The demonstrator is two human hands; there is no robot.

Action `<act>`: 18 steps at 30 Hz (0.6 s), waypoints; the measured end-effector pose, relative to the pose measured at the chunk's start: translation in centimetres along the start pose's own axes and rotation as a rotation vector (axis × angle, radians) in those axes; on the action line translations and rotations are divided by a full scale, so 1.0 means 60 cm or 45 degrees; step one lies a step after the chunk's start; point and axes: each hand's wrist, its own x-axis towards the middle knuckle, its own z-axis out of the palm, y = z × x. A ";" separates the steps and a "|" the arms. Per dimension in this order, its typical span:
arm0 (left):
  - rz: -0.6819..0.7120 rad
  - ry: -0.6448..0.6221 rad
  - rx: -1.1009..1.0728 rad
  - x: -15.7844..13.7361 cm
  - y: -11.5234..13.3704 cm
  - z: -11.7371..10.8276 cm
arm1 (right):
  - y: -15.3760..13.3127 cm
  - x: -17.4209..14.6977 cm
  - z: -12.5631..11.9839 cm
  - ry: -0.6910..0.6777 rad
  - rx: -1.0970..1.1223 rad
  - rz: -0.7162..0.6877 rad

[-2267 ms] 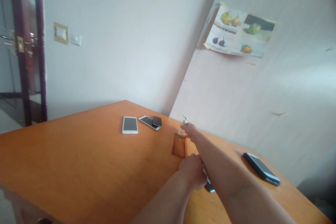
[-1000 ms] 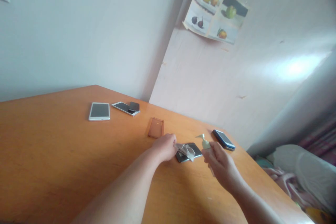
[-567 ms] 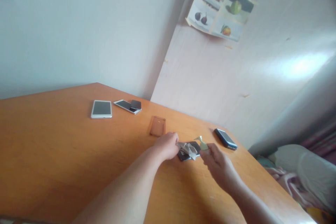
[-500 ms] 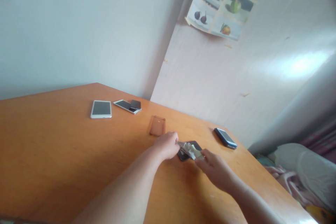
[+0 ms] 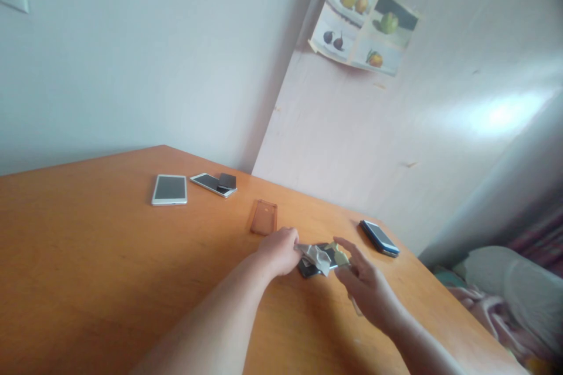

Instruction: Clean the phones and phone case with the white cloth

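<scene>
My left hand (image 5: 281, 251) is closed, pinching one end of a crumpled grey-white piece of tissue or paper (image 5: 317, 258). The piece lies across a dark phone-like slab (image 5: 308, 270) on the table, covering much of it. At the slab's right side is my right hand (image 5: 361, 272), thumb and forefinger apart. Close to those fingertips is a pale yellowish crumpled piece (image 5: 340, 256); whether it joins the grey-white one, I cannot tell. A narrow pale shape shows below the right palm, too unclear to name. Just beyond my left hand lies a clear brownish phone case (image 5: 264, 218).
On the wooden table (image 5: 109, 258), a white tablet (image 5: 170, 189) lies far left. Beside it, a white phone (image 5: 204, 181) has a small dark flat piece (image 5: 227, 181) on its end. Stacked phones (image 5: 380, 238) lie near the right edge. Bedding (image 5: 497, 287) is beyond that edge.
My right thumb and forefinger have spread apart from their pinch on the crumpled piece, and its yellowish part shows more. My left hand keeps its pinch. The view has tipped slightly upward.
</scene>
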 end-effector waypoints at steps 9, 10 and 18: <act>-0.016 -0.013 0.000 -0.001 0.003 -0.002 | -0.001 0.017 -0.008 -0.037 -0.131 -0.038; -0.014 -0.011 0.000 -0.001 0.002 -0.002 | 0.000 0.020 -0.008 -0.037 -0.151 -0.060; 0.010 -0.001 -0.006 0.001 -0.001 0.001 | 0.004 0.031 -0.003 -0.028 -0.182 -0.088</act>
